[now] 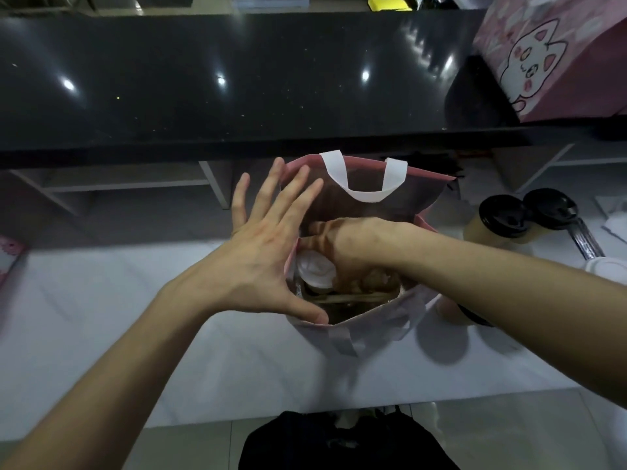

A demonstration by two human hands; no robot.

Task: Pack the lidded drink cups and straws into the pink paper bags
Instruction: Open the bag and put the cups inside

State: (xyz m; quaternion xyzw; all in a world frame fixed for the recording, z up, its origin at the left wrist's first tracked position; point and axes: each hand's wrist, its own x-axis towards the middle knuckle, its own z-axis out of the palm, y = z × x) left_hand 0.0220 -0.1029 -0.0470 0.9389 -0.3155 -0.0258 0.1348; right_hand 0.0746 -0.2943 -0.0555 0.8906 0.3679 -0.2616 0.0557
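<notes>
An open pink paper bag [380, 320] with white handles stands on the white counter. My left hand [258, 252] presses against its left wall with fingers spread and straight, thumb on the near rim. A white-lidded drink cup [314, 268] stands inside at the left. My right hand [353, 242] reaches down into the bag, fingers curled over the top of a second cup [383, 283], which is mostly hidden beneath it. Two black-lidded cups [505, 217] stand to the bag's right, with a wrapped straw [583, 240] beside them.
A raised black countertop [237, 79] runs across behind the bag. On its right end sits another pink bag with a cat print [556, 62]. A further cup [451, 312] stands behind my right forearm. A white lid [607, 266] lies at the far right.
</notes>
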